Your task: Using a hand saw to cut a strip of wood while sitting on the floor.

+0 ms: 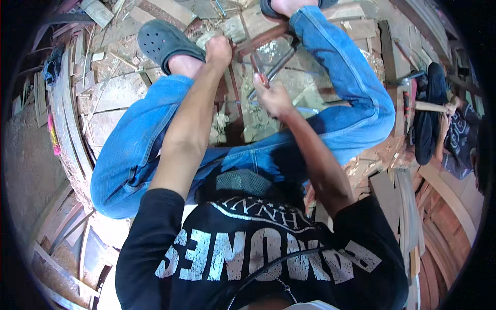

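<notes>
My right hand (274,97) is wrapped round the orange-red handle (263,78) of a long narrow tool. Its thin metal shaft (245,28) runs away from me, up past my left hand; I cannot tell its exact kind. My left hand (218,50) is a closed fist low between my feet, beside a reddish-brown wooden piece (263,39). Whatever that fist grips is hidden under its fingers. Below the handle, a dark metal bar (281,63) lies slanted between my knees.
My black clog (168,45) rests on scrap boards at the left. Wood offcuts (98,13) and shavings cover the ground. At the right, another person's hand (451,106) is at a pale wooden handle (430,107). Stacked planks (398,201) stand near my right elbow.
</notes>
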The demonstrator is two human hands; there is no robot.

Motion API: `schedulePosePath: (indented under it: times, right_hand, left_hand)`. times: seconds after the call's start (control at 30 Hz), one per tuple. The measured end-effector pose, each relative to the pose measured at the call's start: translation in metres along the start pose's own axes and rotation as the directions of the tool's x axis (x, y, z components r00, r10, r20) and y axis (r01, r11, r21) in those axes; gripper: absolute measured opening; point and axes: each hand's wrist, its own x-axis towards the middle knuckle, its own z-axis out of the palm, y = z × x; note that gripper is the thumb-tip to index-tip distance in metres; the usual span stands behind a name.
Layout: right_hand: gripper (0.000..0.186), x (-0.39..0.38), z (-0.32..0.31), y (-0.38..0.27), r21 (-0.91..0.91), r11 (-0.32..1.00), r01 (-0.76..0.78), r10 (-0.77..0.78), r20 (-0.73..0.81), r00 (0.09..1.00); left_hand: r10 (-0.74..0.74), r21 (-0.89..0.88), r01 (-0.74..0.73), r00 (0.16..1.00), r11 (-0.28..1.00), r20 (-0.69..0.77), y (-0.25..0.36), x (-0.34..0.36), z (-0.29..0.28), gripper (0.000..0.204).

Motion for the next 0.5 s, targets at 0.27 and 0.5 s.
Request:
schedulePosePath:
  times: [0.27, 0.5]
  right_hand:
    - [0.053, 0.032, 0.009, -0.013, 0.299, 0.954, -0.003, -0.001, 0.012, 1.000]
    - [0.056, 0.030, 0.014, -0.017, 0.174, 0.983, -0.054, 0.073, -0.105, 0.992]
  left_hand:
    - [0.067, -0.019, -0.065, 0.989, 0.998, 0.132, -0.008, 0.004, 0.001, 0.018]
    - [-0.057, -0.211, 0.092, 0.985, 0.973, 0.164, 0.010, -0.004, -0.009, 0.031]
